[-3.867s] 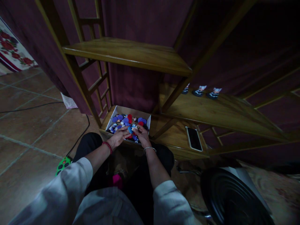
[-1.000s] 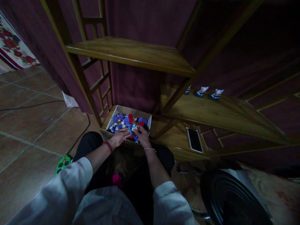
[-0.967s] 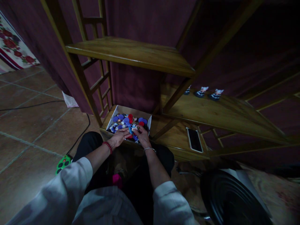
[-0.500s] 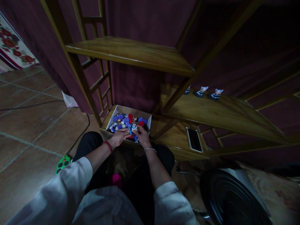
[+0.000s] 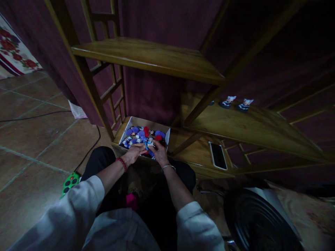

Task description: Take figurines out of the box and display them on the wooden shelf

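On the low shelf stands a white box (image 5: 125,129) filled with several small figurines on purple, red and blue bases. Over its near side, my left hand (image 5: 134,152) and my right hand (image 5: 159,152) come together around one small figurine (image 5: 150,142) with a blue base. The fingers of my left hand touch the base from the left, while my right hand's thumb and fingers close on it from the right. A red bead bracelet is on my left wrist and a silver bangle on my right. Part of the held figurine is hidden by the fingers.
A wooden shelf unit (image 5: 146,55) rises in front of me, its board above the box. Figurines (image 5: 245,104) stand on the right shelf. A white-framed dark tablet (image 5: 218,156) lies lower down. A green controller (image 5: 70,183) with a cable is on the floor; a black round stool (image 5: 258,219) is at right.
The view has shifted slightly, so the shelf and its figurines appear a little farther right. Both hands stay on the same figurine over the box, with hardly any movement.
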`<state>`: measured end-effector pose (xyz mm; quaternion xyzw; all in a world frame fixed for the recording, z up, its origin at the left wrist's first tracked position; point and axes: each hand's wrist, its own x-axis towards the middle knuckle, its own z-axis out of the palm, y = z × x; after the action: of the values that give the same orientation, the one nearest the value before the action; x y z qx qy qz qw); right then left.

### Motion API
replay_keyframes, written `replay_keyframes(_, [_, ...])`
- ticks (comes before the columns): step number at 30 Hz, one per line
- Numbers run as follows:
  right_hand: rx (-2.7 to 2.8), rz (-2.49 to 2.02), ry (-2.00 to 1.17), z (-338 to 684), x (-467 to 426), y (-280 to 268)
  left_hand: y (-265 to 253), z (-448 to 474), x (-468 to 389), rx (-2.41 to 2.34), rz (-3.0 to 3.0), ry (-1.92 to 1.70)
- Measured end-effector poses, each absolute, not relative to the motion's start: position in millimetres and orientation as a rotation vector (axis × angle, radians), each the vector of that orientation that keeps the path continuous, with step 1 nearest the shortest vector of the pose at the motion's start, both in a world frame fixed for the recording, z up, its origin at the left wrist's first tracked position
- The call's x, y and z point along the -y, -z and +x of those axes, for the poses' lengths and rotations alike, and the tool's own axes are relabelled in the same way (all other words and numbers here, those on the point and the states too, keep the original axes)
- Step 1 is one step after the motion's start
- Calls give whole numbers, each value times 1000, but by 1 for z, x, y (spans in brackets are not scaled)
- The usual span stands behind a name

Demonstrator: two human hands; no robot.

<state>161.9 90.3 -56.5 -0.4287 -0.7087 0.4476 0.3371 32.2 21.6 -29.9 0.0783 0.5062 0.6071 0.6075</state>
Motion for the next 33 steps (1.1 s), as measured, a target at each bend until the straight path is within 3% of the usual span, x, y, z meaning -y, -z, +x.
replay_keyframes(33, [1983, -1157, -955, 155, -83, 53, 25, 36, -21, -1225, 177, -1415])
